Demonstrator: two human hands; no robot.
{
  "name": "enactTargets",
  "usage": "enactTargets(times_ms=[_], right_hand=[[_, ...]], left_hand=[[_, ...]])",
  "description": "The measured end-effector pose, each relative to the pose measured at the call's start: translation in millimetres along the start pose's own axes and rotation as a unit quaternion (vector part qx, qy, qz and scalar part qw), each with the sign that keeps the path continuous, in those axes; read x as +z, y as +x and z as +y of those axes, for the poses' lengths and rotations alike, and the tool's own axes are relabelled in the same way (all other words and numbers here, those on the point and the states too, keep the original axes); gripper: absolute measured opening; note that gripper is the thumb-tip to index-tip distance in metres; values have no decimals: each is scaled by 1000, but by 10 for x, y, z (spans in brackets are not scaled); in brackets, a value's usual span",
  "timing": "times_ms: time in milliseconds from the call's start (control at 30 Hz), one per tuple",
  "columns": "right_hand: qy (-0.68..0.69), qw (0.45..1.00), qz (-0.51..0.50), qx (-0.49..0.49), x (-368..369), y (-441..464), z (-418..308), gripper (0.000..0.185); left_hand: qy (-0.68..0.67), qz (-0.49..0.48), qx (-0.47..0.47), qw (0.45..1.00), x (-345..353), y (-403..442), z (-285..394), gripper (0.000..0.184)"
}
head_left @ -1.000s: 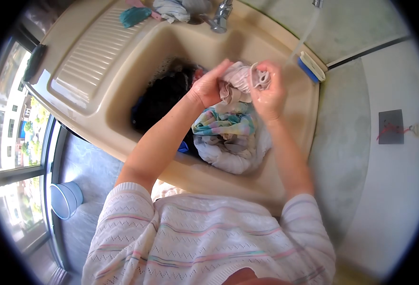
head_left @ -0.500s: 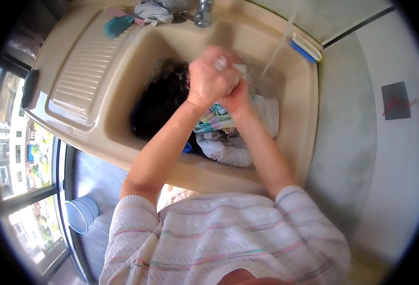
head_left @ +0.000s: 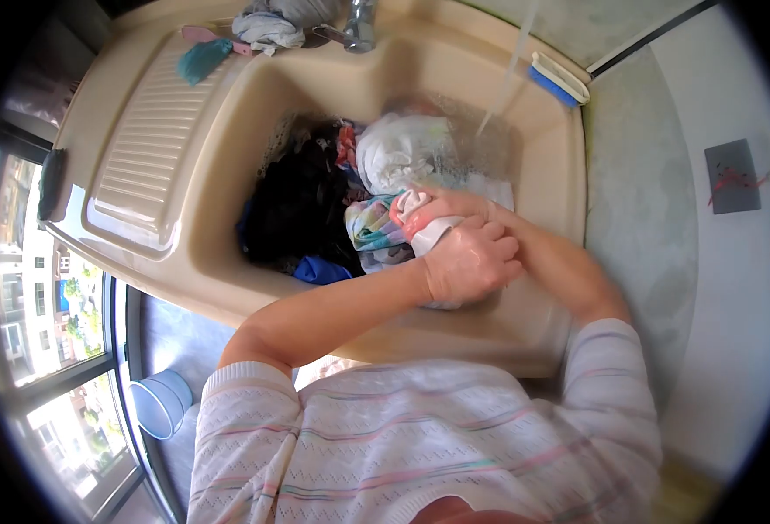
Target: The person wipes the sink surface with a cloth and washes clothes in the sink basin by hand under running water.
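My left hand is closed around a bunched white cloth, at the near right of the laundry sink. Just beyond it, my right hand grips the same cloth, with a bit of it bulging out past the fingers. The forearms cross close together. Under and beside the hands lies a pastel multicoloured cloth. Farther back sits a heap of wet white fabric. Dark clothes fill the sink's left part, with a blue cloth at their near edge.
A thin stream of water falls at the right rear. The blue-bristled brush rests on the right rim. Behind are a tap, grey cloths and a teal brush head. A ribbed washboard lies left; a blue bucket stands below.
Both hands have come down toward me and to the right from the sink's back. The white heap is now uncovered behind them, and more of the blue cloth shows.
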State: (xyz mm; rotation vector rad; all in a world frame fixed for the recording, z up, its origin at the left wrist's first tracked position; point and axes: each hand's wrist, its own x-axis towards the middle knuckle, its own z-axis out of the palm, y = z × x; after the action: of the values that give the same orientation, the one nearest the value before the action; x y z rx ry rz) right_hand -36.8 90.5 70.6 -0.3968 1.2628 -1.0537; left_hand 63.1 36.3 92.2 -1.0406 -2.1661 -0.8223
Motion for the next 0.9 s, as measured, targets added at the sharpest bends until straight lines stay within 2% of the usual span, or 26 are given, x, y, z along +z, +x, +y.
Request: enactTargets(times_ms=[33, 167, 233, 267, 333, 400, 433, 500, 533, 600, 667, 733, 767, 833, 867, 900], right_hand=[[105, 994, -5, 15, 128, -33, -56, 19], [-151, 986, -59, -26, -11, 143, 194, 21], [-150, 988, 1, -24, 12, 164, 223, 21], [-153, 988, 26, -26, -4, 185, 221, 21], [-262, 940, -36, -217, -428, 398, 473, 28], [-3, 973, 12, -230, -349, 462, 373, 31], [130, 966, 34, -219, -257, 473, 341, 33], [382, 905, 89, -164, -54, 518, 231, 37], [364, 911, 103, -162, 85, 551, 137, 37], [332, 919, 142, -159, 345, 564, -75, 37], [270, 944, 141, -127, 338, 621, -51, 34], [211, 959, 165, -96, 331, 674, 15, 31], [229, 954, 180, -75, 316, 701, 43, 29], [228, 949, 204, -73, 327, 682, 89, 26], [228, 946, 218, -71, 321, 661, 109, 25], [233, 943, 226, -68, 299, 643, 137, 24]], left_hand=[[-5, -10, 9, 1000, 27, -17, 7, 10], [-46, -64, 17, 997, 134, -143, 29, 12], [-68, -89, 22, 993, 104, -188, 10, 12], [-65, -70, 26, 995, 68, -198, -25, 13], [-33, -38, 25, 998, -93, -247, -213, 13], [-14, 31, -93, 995, -448, -302, -454, 16], [-7, 50, -156, 986, -674, -327, -603, 16], [20, 101, -263, 959, -1129, -445, -907, 15], [37, 129, -308, 942, -1359, -538, -1047, 14], [58, 181, -335, 923, -1896, -709, -1321, 12], [-15, 216, -479, 851, -2504, -860, -1428, 15], [74, 293, -510, 806, -3046, -1133, -1687, 17], [42, 381, -480, 789, -3318, -1327, -1860, 17], [29, 498, -407, 765, -3957, -1803, -2156, 21], [13, 576, -392, 717, -4244, -1880, -2160, 20], [55, 629, -353, 691, -4519, -2026, -2198, 19]])
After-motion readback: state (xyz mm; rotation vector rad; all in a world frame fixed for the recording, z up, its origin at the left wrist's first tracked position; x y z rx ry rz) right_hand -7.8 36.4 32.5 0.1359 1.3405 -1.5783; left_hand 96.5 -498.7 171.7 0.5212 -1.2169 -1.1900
